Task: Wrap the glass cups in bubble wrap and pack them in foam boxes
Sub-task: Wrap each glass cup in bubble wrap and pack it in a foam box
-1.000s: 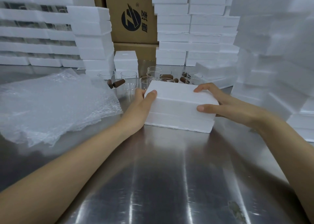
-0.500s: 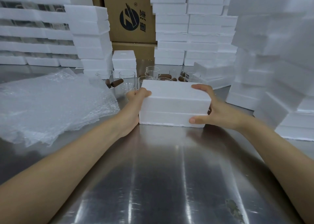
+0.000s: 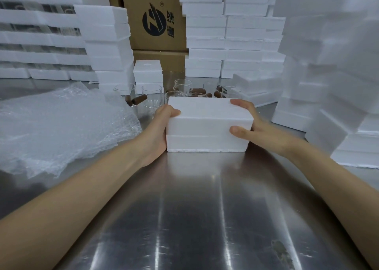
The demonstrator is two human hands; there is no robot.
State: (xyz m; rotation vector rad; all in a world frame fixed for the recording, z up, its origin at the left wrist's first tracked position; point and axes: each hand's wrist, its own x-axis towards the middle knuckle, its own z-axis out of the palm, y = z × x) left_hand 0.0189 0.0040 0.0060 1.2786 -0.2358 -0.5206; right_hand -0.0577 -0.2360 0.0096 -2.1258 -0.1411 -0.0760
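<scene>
Repositioned since the earlier frame: foam box [image 3: 209, 124], then skewed on the steel table [image 3: 205, 218], now squared with its long face toward the wearer; both hands have shifted with it.

Foam box: closed, lid seated on base with the seam visible along the front, resting on the table at centre. Contents not visible.

Left hand [image 3: 162, 126]: clamped on the box's left end, thumb hooked over the top edge.

Right hand [image 3: 253, 124]: clamped on the right end, fingers over the far top corner, thumb pressed on the front face.

Bubble wrap [image 3: 61, 126]: loose pile of sheets at left, well apart from the box, untouched.

Glass cups [image 3: 151, 96]: several standing bare just behind the box, with brown cylindrical pieces [image 3: 139, 100] lying among them; whether these are handles or stoppers cannot be told.

Foam stacks [image 3: 225, 34]: many boxes piled at left, rear and right; a cardboard carton [image 3: 155, 19] stands behind them.

Progress, as judged: one box appears packed and shut, ready for stacking. Remaining: the unwrapped cups behind it, each yet to be wrapped and boxed. Task well short of complete.
</scene>
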